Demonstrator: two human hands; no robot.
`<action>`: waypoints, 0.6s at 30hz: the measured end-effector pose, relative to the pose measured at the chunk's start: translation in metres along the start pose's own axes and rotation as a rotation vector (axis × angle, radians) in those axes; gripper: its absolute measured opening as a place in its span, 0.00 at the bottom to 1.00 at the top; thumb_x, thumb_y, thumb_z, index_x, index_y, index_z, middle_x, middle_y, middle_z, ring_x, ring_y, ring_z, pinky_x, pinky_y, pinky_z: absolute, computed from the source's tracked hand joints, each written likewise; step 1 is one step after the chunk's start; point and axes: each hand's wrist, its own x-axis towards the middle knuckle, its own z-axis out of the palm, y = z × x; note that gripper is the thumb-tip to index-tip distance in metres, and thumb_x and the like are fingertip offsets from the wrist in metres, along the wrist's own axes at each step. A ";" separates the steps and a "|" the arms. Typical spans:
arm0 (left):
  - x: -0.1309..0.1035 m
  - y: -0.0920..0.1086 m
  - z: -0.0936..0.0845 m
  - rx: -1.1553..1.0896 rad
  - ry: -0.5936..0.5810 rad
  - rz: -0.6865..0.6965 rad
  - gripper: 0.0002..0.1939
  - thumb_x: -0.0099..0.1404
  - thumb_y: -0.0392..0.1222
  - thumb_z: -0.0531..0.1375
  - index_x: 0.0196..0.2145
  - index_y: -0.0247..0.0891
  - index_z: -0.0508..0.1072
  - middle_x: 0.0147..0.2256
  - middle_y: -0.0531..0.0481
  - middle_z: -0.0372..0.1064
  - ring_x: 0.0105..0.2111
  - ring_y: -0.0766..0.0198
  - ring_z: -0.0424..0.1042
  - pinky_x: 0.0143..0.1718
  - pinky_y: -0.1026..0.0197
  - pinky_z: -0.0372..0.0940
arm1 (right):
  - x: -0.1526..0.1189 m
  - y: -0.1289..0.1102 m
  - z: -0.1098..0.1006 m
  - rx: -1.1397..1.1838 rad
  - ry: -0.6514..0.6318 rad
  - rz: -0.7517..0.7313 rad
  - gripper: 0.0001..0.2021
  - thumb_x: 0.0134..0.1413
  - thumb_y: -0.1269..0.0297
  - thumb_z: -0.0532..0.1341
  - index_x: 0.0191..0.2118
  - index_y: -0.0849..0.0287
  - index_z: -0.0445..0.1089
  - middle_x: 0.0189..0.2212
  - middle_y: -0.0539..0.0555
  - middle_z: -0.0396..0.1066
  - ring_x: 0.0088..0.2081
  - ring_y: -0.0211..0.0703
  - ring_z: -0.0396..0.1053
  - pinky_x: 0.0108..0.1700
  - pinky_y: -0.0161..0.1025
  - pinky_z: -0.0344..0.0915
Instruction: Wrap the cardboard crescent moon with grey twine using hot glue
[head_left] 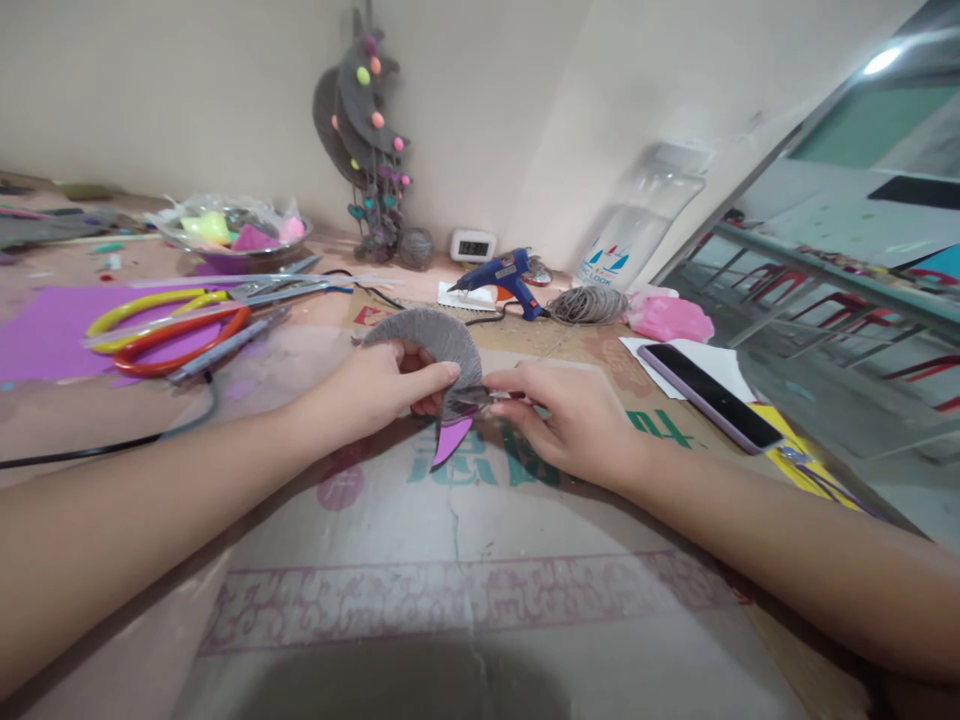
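A crescent [431, 333] wrapped in grey yarn is held above the cardboard in the middle of the view. My left hand [379, 390] grips its inner curve, with the thumb on top and the other fingers partly hidden behind. The crescent's lower tip [453, 440] is bare purple. Beside that tip, my right hand [574, 412] is closed, thumb and forefinger pinching grey yarn [480, 397] where the wrapping ends. Its other fingers are curled and partly hidden.
Scissors [180, 330] lie on a purple sheet [45, 330] at left, near a metal bowl [232, 255]. Behind my hands are a blue glue gun [499, 275], a yarn bundle [589, 305], a clock [473, 245] and a bottle [637, 225]. At right lies a phone [709, 395].
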 end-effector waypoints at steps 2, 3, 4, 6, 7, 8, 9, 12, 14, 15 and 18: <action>0.001 -0.001 0.000 -0.028 -0.013 0.011 0.14 0.57 0.50 0.57 0.21 0.37 0.69 0.20 0.53 0.68 0.20 0.67 0.65 0.22 0.66 0.57 | 0.000 0.001 0.000 0.063 0.023 0.023 0.10 0.60 0.63 0.54 0.43 0.61 0.67 0.32 0.53 0.72 0.30 0.37 0.67 0.32 0.33 0.59; 0.001 -0.002 0.000 -0.037 -0.023 0.016 0.14 0.57 0.50 0.57 0.21 0.37 0.69 0.20 0.53 0.68 0.20 0.67 0.66 0.23 0.66 0.58 | 0.000 0.001 0.000 0.068 0.024 0.019 0.10 0.60 0.63 0.54 0.43 0.61 0.67 0.32 0.53 0.72 0.30 0.37 0.67 0.32 0.33 0.59; 0.001 -0.002 0.000 -0.043 -0.033 0.018 0.14 0.57 0.49 0.57 0.21 0.37 0.69 0.20 0.53 0.68 0.21 0.67 0.66 0.24 0.66 0.58 | -0.001 0.002 -0.001 0.059 0.018 0.008 0.10 0.60 0.63 0.54 0.43 0.61 0.67 0.31 0.53 0.72 0.30 0.37 0.67 0.32 0.34 0.59; 0.002 -0.003 0.000 -0.045 -0.035 0.022 0.14 0.58 0.49 0.57 0.21 0.37 0.68 0.20 0.53 0.67 0.21 0.67 0.66 0.24 0.66 0.58 | -0.001 0.002 -0.001 0.025 0.002 -0.018 0.10 0.60 0.64 0.54 0.42 0.61 0.68 0.30 0.53 0.72 0.29 0.37 0.66 0.31 0.34 0.58; 0.002 -0.003 0.000 -0.041 -0.035 0.024 0.14 0.58 0.48 0.57 0.21 0.37 0.68 0.20 0.53 0.67 0.21 0.67 0.65 0.24 0.66 0.58 | -0.001 0.003 -0.001 0.008 -0.003 -0.025 0.10 0.60 0.64 0.53 0.42 0.61 0.68 0.30 0.53 0.71 0.29 0.37 0.66 0.31 0.34 0.57; 0.002 -0.003 0.000 -0.037 -0.033 0.027 0.14 0.58 0.48 0.57 0.21 0.37 0.68 0.19 0.53 0.67 0.21 0.68 0.65 0.24 0.66 0.58 | -0.002 0.003 -0.001 -0.006 -0.005 -0.029 0.10 0.60 0.64 0.53 0.42 0.61 0.69 0.30 0.53 0.71 0.29 0.37 0.65 0.31 0.34 0.57; 0.002 -0.003 0.000 -0.035 -0.035 0.030 0.14 0.58 0.48 0.57 0.21 0.37 0.68 0.19 0.54 0.67 0.21 0.68 0.65 0.24 0.66 0.58 | -0.002 0.003 -0.001 -0.016 -0.010 -0.028 0.10 0.61 0.64 0.53 0.42 0.60 0.69 0.30 0.52 0.71 0.29 0.37 0.65 0.31 0.34 0.57; 0.002 -0.003 0.000 -0.032 -0.049 0.038 0.15 0.58 0.49 0.57 0.20 0.37 0.68 0.19 0.53 0.67 0.21 0.67 0.65 0.25 0.66 0.59 | -0.002 0.003 0.000 -0.032 -0.021 -0.024 0.11 0.61 0.63 0.53 0.42 0.60 0.69 0.29 0.52 0.70 0.29 0.37 0.65 0.31 0.34 0.56; 0.002 -0.004 0.000 -0.027 -0.049 0.037 0.15 0.58 0.49 0.57 0.20 0.37 0.68 0.20 0.53 0.67 0.21 0.67 0.65 0.25 0.66 0.59 | -0.002 0.003 0.000 -0.044 -0.023 -0.025 0.11 0.61 0.63 0.52 0.42 0.60 0.69 0.29 0.52 0.70 0.29 0.37 0.65 0.30 0.34 0.56; 0.002 -0.004 0.000 -0.027 -0.049 0.038 0.14 0.58 0.49 0.57 0.21 0.37 0.68 0.20 0.53 0.67 0.21 0.67 0.65 0.25 0.66 0.59 | -0.002 0.002 0.000 -0.050 -0.026 -0.025 0.11 0.61 0.63 0.52 0.42 0.60 0.69 0.28 0.52 0.70 0.28 0.37 0.65 0.30 0.34 0.55; 0.002 -0.004 0.000 -0.030 -0.040 0.033 0.14 0.58 0.49 0.57 0.21 0.37 0.68 0.20 0.53 0.67 0.21 0.67 0.65 0.24 0.66 0.59 | -0.001 0.001 0.000 -0.059 -0.039 -0.019 0.11 0.61 0.62 0.52 0.42 0.60 0.69 0.28 0.52 0.70 0.28 0.37 0.65 0.29 0.34 0.55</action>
